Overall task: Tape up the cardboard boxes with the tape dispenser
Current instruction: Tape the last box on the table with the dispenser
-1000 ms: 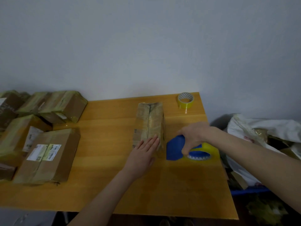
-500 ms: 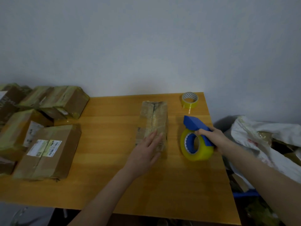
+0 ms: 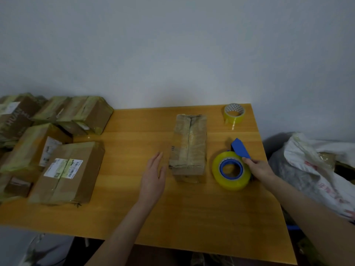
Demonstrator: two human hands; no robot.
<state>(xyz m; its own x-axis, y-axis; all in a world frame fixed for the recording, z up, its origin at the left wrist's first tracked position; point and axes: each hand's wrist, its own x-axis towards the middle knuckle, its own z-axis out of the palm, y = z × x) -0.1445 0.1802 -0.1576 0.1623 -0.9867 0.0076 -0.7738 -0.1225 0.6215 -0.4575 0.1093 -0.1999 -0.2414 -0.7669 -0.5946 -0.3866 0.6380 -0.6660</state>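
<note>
A narrow cardboard box (image 3: pixel 189 146) wrapped in tape lies lengthwise in the middle of the wooden table (image 3: pixel 192 214). My left hand (image 3: pixel 153 177) hovers flat and open just left of the box, not touching it. To the right of the box stands the blue tape dispenser (image 3: pixel 231 167) with its big yellow tape roll upright on the table. My right hand (image 3: pixel 258 167) grips the dispenser's blue handle from the right side.
A spare yellow tape roll (image 3: pixel 234 113) sits at the table's far right corner. Several taped cardboard boxes (image 3: pixel 67 171) are piled along the left side. White plastic bags (image 3: pixel 317 164) lie beyond the table's right edge. A grey wall stands behind.
My right hand tipped the dispenser from flat to upright and shifted it right of the box. My left hand came off the box's near end and moved left.
</note>
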